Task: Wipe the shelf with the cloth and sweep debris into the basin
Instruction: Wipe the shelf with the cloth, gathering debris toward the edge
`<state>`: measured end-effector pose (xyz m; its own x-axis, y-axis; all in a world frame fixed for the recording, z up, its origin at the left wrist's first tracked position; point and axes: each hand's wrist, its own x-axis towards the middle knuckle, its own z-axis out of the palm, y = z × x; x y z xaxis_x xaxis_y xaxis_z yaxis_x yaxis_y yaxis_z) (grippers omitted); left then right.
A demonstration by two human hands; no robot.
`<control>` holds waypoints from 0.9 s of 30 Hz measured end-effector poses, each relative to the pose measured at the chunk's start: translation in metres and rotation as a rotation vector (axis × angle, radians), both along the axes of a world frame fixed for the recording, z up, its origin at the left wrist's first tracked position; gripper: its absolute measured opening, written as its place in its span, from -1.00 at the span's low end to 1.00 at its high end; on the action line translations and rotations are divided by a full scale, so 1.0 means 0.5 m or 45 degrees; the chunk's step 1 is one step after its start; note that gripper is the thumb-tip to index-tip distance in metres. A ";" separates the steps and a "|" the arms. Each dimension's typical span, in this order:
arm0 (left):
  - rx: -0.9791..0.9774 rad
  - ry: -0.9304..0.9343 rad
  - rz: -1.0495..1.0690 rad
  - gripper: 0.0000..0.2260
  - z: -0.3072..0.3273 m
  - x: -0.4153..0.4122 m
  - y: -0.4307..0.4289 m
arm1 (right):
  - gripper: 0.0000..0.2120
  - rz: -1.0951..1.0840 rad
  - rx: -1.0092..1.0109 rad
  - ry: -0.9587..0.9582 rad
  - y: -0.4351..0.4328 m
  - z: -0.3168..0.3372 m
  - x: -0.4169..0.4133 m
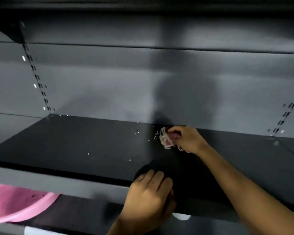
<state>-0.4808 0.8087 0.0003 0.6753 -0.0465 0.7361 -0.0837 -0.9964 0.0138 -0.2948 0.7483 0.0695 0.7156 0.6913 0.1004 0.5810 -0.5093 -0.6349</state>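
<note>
right hand [187, 138] grips cloth [165, 140] on shelf [75, 146]

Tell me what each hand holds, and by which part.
The right hand grips the bunched cloth by its right side. The left hand lies curled at the shelf front edge; whether it grips anything cannot be told.

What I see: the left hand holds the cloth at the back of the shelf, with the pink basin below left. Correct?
No. In the head view the right hand holds the cloth at the back of the shelf; the left hand rests on its front edge. The pink basin is below left.
</note>
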 end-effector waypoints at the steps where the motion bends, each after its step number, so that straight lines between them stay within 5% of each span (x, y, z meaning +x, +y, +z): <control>1: -0.017 -0.015 -0.028 -0.88 -0.003 0.000 0.003 | -0.76 -0.075 0.122 0.053 -0.006 0.008 -0.010; 5: -0.057 -0.077 -0.077 -0.89 -0.014 0.008 0.003 | -0.85 -0.356 0.528 0.189 -0.098 0.034 -0.013; 9: -0.064 -0.083 -0.103 -0.87 -0.018 0.008 0.004 | -0.87 -0.772 -0.035 -0.172 -0.200 0.015 0.019; 13: -0.105 -0.092 -0.128 -0.88 -0.020 0.007 0.005 | -0.59 -0.625 -0.377 0.174 -0.224 -0.022 0.047; 17: -0.126 -0.100 -0.126 -0.92 -0.025 0.010 0.006 | -0.67 -0.764 -0.490 -0.132 -0.133 -0.028 0.067; 24: -0.077 -0.127 -0.088 -0.96 -0.023 0.020 0.010 | -0.74 -0.495 -0.330 -0.289 0.084 -0.037 0.049; 27: -0.051 -0.108 -0.064 -0.96 -0.022 0.021 0.011 | -0.68 -0.428 -0.156 -0.155 0.122 -0.056 0.048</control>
